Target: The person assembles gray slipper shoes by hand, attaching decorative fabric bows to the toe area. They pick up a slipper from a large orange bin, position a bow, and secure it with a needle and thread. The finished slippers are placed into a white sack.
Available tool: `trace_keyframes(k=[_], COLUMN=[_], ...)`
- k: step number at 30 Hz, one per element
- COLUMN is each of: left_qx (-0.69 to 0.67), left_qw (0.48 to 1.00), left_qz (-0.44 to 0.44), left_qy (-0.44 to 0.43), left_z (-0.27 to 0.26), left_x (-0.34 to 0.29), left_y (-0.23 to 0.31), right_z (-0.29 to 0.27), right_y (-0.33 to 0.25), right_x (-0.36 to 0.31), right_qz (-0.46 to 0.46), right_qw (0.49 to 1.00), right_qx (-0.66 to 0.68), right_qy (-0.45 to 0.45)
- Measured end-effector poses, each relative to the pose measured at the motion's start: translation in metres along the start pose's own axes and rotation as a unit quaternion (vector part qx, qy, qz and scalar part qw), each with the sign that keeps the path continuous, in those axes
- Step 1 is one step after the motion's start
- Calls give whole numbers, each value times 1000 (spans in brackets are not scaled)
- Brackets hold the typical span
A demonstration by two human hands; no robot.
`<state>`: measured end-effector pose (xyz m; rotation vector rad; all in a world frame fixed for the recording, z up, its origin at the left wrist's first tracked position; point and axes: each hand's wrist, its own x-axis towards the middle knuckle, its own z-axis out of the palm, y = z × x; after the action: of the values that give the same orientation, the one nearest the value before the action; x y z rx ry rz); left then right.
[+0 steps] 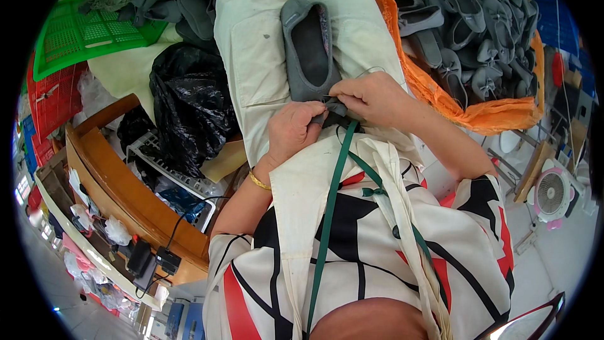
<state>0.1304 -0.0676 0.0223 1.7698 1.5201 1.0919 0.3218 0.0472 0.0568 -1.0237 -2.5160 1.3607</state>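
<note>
A grey slip-on shoe (306, 92) lies on the pale cloth over my lap, its toe toward me and its opening facing up. At the toe, a small dark grey bow (337, 109) sits between my hands. My left hand (293, 127) is closed, thumb and fingers pinching the bow by the shoe's tip. Just right of the toe, my right hand (375, 97) pinches a thin needle (326, 95) pointing left toward the bow. A fine dark thread (372, 68) loops above my right hand. The fingertips partly hide where needle and bow meet.
Grey shoes (462, 25) fill an orange sack (434, 102) at right; more shoes (189, 0) are heaped at the far left. A black plastic bag (189, 101), green basket (94, 31) and wooden drawer (132, 189) stand left. A green ribbon (327, 226) hangs over my apron.
</note>
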Motion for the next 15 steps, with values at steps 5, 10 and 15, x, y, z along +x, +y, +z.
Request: trace_keyframes(k=[5,10,15], left_qx=[3,10,9], left_qw=[1000,1000,1000], left_qz=[7,15,20], left_qy=[3,9,15], left_z=[0,0,1], left_x=[2,2,1], left_y=[1,1,-1], right_z=[-2,-2,1], right_y=[-3,-7,-2], right_x=[2,7,11], right_qz=[5,16,18], right_qw=[1000,999,999], right_qx=[-18,-36,-10], right_qy=[-16,-31,-35])
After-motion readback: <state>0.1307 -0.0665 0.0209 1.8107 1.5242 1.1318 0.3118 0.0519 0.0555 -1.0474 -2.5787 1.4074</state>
